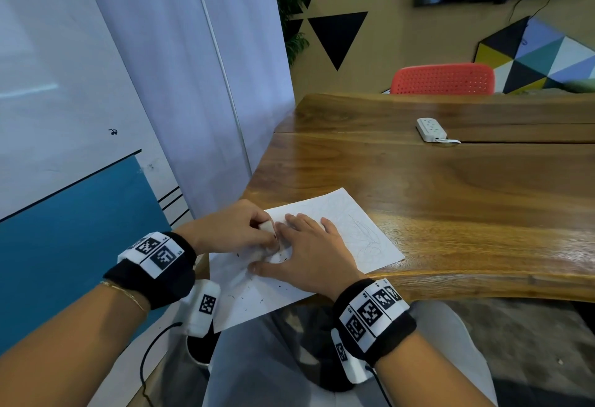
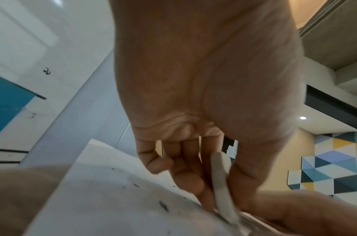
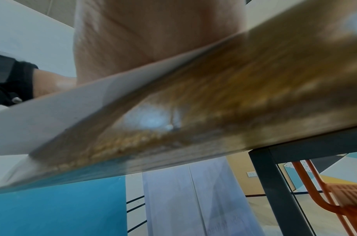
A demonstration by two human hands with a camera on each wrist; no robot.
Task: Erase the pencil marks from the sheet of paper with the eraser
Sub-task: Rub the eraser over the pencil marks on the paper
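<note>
A white sheet of paper (image 1: 360, 232) lies at the near left corner of the wooden table (image 1: 450, 197), its near part hanging over the edge. Faint pencil scribbles (image 1: 367, 239) remain on its far right half. Dark eraser crumbs (image 1: 257, 294) dot the near half. My left hand (image 1: 238, 229) pinches a white eraser (image 1: 267, 226) between thumb and fingers, its tip down on the paper (image 2: 112, 199); the eraser (image 2: 221, 183) shows clearly in the left wrist view. My right hand (image 1: 309, 252) lies flat, fingers spread, pressing the sheet beside the eraser.
A white power strip (image 1: 430, 129) sits further back on the table. A red chair (image 1: 444, 79) stands behind it. A white curtain (image 1: 193, 84) and wall close the left side. The table edge (image 3: 213, 143) and dark metal leg (image 3: 274, 183) fill the right wrist view.
</note>
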